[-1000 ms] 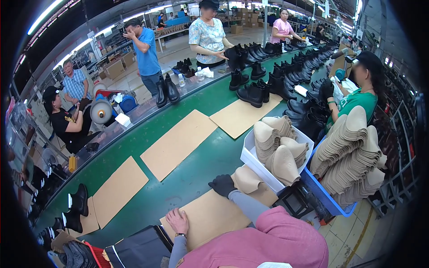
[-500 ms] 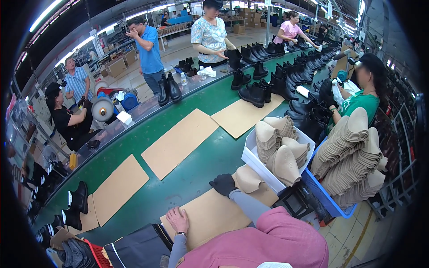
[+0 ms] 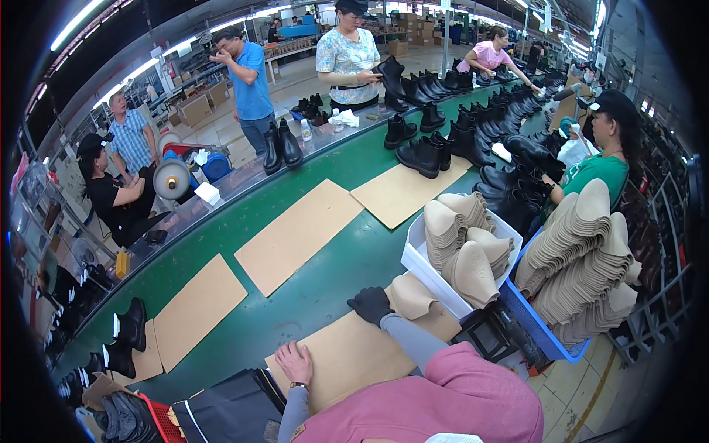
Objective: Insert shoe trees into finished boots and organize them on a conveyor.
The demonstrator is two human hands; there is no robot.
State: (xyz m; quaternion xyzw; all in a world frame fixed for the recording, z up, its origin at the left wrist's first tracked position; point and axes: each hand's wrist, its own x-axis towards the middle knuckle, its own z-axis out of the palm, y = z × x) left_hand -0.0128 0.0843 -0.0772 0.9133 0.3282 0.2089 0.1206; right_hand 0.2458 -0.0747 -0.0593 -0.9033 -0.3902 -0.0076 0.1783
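Observation:
My left hand (image 3: 295, 363), bare with a wristwatch, lies flat with fingers stretched on a tan cardboard sheet (image 3: 347, 365) in front of me. My right hand (image 3: 371, 305) wears a dark glove and rests at the sheet's far edge, its fingers stretched to the left. Beside the glove, a curved tan shoe insert (image 3: 410, 296) lies on the cardboard. To the left, a stack of black sheets (image 3: 229, 406) adjoins the cardboard. Neither hand appears to hold anything.
Cardboard sheets (image 3: 299, 236) lie on the green conveyor belt (image 3: 295, 314), with black boots (image 3: 421, 156) further along. At right stand a white bin (image 3: 425, 255) and a blue basket (image 3: 543, 325) of stacked inserts. A person in green (image 3: 598, 173) works beyond them. Other people stand across the belt.
My hands have stayed in place on the cardboard. Across the belt, a person in a patterned top has raised a black boot. The person in green has shifted their arms.

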